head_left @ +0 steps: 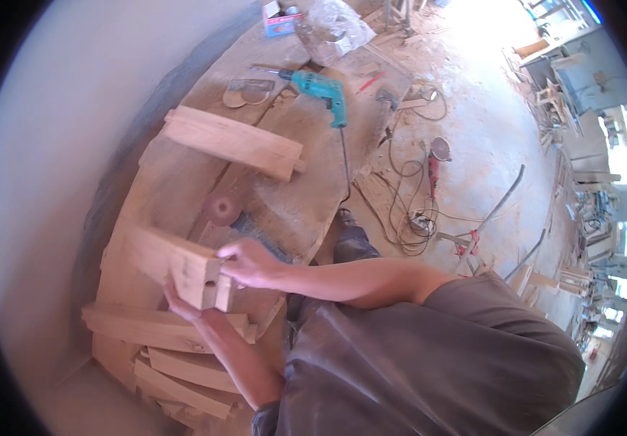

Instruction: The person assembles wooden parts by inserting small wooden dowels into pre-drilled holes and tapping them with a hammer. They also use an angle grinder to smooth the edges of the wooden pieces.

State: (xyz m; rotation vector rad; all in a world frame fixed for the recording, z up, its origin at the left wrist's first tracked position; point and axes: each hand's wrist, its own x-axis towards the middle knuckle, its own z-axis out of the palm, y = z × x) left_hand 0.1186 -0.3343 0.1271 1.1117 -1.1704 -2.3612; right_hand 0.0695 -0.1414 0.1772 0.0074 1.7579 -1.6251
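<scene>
Dark shirt (415,356) foremost; above the tabletop (299,196), a squared wooden beam (186,265) is gripped by the left hand (182,300) beneath and the right hand (250,264) at its notched end (likely stiff, fairly weighty, best taken from below and by its edges).

From the wearer's head, the wide fisheye camera looked steeply down, past the dark shirt (400,356) at lower right, onto the workbench (306,189). The left hand (185,305) and right hand (251,266) lay fairly near it, left of centre. The pale wall (51,145) bowed along the left rim (the lens bent straight edges there); the floor (477,156) receded toward upper right.
</scene>
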